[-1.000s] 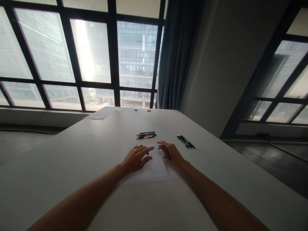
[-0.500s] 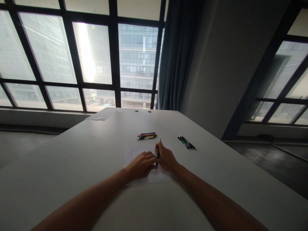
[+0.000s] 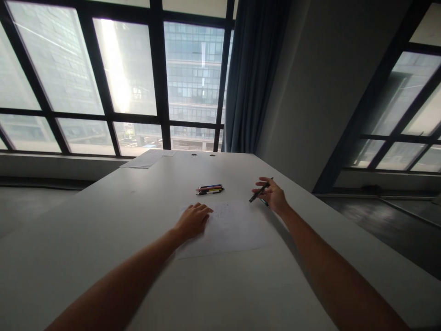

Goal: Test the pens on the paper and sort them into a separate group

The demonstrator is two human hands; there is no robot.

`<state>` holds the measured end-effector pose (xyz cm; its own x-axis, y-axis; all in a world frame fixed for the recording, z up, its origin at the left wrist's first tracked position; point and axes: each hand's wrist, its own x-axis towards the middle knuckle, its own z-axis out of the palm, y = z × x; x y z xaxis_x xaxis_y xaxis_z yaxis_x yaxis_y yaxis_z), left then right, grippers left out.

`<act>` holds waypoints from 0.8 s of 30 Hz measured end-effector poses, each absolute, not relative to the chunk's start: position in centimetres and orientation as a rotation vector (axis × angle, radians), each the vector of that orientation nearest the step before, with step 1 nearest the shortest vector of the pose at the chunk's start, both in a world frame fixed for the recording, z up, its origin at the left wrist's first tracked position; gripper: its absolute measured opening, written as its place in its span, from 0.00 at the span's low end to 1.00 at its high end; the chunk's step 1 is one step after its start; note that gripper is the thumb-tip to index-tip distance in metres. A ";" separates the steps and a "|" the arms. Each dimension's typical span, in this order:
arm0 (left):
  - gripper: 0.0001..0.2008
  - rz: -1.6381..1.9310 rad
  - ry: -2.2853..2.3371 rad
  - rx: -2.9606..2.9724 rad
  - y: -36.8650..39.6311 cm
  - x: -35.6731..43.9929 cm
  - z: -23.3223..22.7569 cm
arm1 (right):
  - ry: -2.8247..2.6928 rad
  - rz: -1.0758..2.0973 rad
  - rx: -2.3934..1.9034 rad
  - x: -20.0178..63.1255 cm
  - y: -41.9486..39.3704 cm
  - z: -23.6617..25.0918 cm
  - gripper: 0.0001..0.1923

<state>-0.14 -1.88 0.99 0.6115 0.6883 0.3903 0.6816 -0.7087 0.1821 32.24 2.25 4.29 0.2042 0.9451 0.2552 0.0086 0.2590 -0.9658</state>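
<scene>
White counter point(image 3: 103, 257) by big windows, left hand point(image 3: 193, 219) flat w/ fingers loosely spread on paper sheet point(image 3: 234, 230), right hand point(image 3: 272, 195) raised off the sheet, pinching dark pen point(image 3: 260, 190), probably thumb & forefinger, coloured pens point(image 3: 210, 189) beyond sheet

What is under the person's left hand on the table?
The left hand rests flat on a white sheet of paper lying on the table. Faint marks show beside the fingers; whatever the palm covers cannot be seen.
</scene>
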 end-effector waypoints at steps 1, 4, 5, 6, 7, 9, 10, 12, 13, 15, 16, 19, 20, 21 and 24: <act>0.13 0.664 1.231 2.805 -1.7 -0.3 0.9 | -1.110 0.837 -1.140 33.9 2.8 4.6 0.21; 0.12 0.632 1.289 2.787 -1.5 -0.6 0.8 | -1.192 0.542 -1.512 38.3 4.1 4.8 0.23; 0.12 0.627 1.296 2.781 -1.5 -0.6 0.7 | -1.277 0.402 -1.643 39.5 4.5 4.7 0.25; 0.12 0.621 1.298 2.778 -1.4 -0.7 0.7 | -1.374 0.260 -1.752 40.5 4.9 4.4 0.28; 0.12 0.610 1.295 2.777 -1.4 -0.7 0.6 | -1.458 0.131 -1.851 41.5 5.3 4.0 0.30; 0.12 0.590 1.277 2.775 -1.4 -0.7 0.5 | -1.569 -0.001 -2.019 43.0 6.1 3.2 0.36; 0.12 0.585 1.265 2.773 -1.4 -0.7 0.4 | -1.595 -0.009 -2.097 43.6 6.6 2.8 0.38; 0.12 0.590 1.253 2.764 -1.4 -0.7 0.4 | -1.630 0.016 -2.185 44.7 7.5 2.0 0.39; 0.12 0.593 1.253 2.757 -1.3 -0.7 0.4 | -1.648 0.031 -2.194 45.1 8.0 1.7 0.38; 0.12 0.596 1.262 2.743 -1.4 -0.6 0.4 | -1.679 0.053 -2.173 45.6 8.8 1.2 0.33; 0.12 0.595 1.268 2.737 -1.4 -0.6 0.4 | -1.692 0.062 -2.156 45.7 9.2 1.0 0.30; 0.12 0.579 1.276 2.717 -1.4 -0.6 0.7 | -1.715 0.083 -2.112 45.6 9.9 0.5 0.23; 0.12 0.572 1.274 2.709 -1.4 -0.6 0.8 | -1.720 0.091 -2.097 45.4 10.0 0.3 0.22; 0.11 0.564 1.273 2.698 -1.3 -0.6 1.0 | -1.725 0.099 -2.082 45.2 10.0 0.1 0.21; 0.10 0.540 1.292 2.660 -0.9 -0.7 1.6 | -1.752 0.126 -2.035 44.6 9.8 -0.3 0.18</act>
<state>-0.65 -0.94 1.63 0.5682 0.7812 0.2586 0.7328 -0.6233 0.2729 44.57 9.77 -0.32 0.1889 0.9575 0.2180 0.9164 -0.0921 -0.3895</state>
